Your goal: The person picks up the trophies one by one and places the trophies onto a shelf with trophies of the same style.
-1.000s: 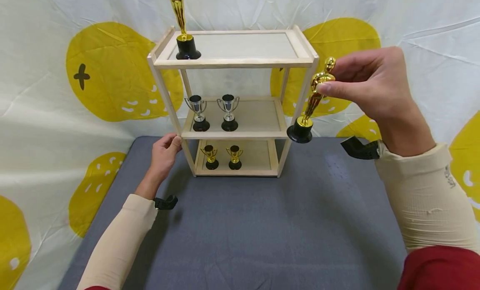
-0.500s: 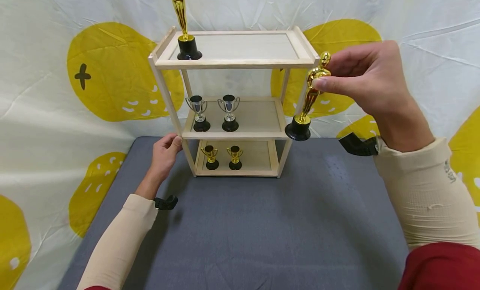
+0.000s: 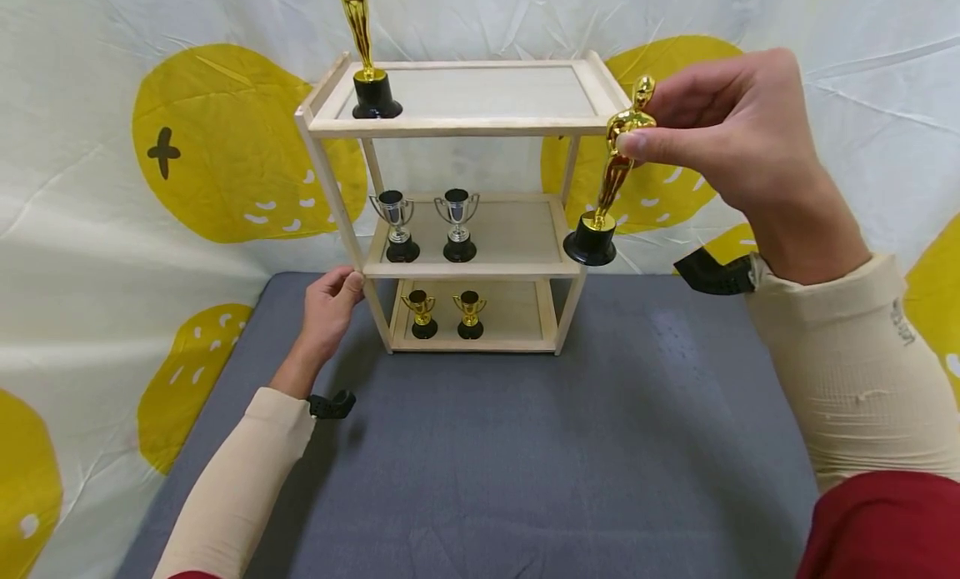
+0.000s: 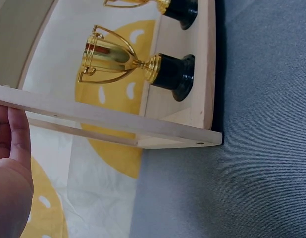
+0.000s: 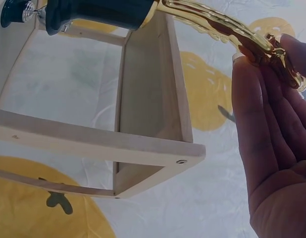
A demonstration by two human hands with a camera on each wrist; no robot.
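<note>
Between thumb and fingers, my right hand (image 3: 738,133) pinches a gold figure statuette (image 3: 617,158) by its upper body. The statuette tilts a little, its black base (image 3: 590,241) lower left, overlapping the right upright of the wooden shelf (image 3: 472,129) in the head view. In the right wrist view the gold body (image 5: 217,25) runs from the fingers toward that base. My left hand (image 3: 330,308) grips the shelf's left upright beside the middle board; the left wrist view shows its fingers (image 4: 17,131) against the wood. A second gold statuette (image 3: 362,37) stands at the top board's left end, its head out of view.
Two silver trophy cups (image 3: 394,221) stand on the middle board's left half. Two smaller gold trophy cups (image 3: 422,312) occupy the bottom board. The shelf stands on a grey cloth-covered table (image 3: 480,462), before a white curtain (image 3: 67,146) with yellow shapes.
My right hand has risen and shifted slightly left with the statuette, whose base now overlaps the shelf's right upright. The left hand has stayed on the upright.
</note>
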